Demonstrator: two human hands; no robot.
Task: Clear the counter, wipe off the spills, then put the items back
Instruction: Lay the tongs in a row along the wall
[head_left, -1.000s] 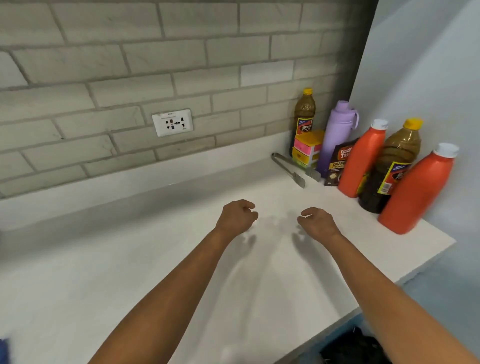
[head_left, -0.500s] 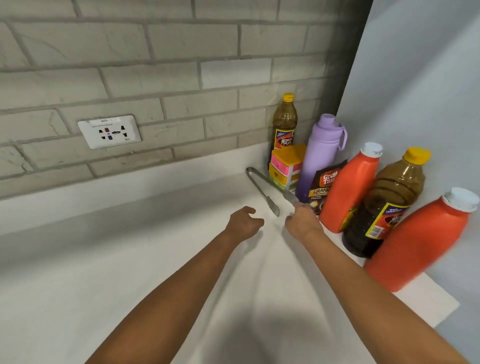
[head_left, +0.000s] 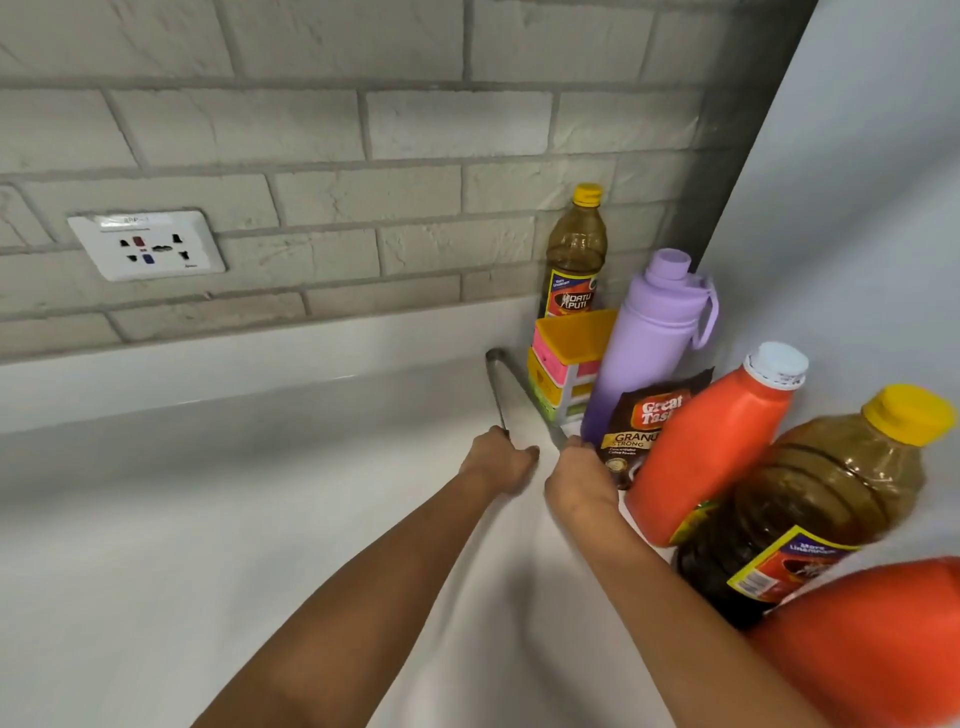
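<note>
Reaching into the far right corner of the counter, I have both hands at the tongs. They lie flat on the white top, hinge toward the wall, the two arms spreading toward me. My left hand is curled over the tip of the left arm and seems to be touching it; my right hand is curled at the tip of the right arm. Whether either has closed on the metal I cannot tell, since my knuckles hide the fingertips.

I judge the tongs light, stiff, springy and a bit slick. I would squeeze both arms together near the middle and lift with one hand.

Right of them stand the yellow-and-pink box, the purple flask, a coffee pouch and the orange bottle, all close enough to knock.
</note>
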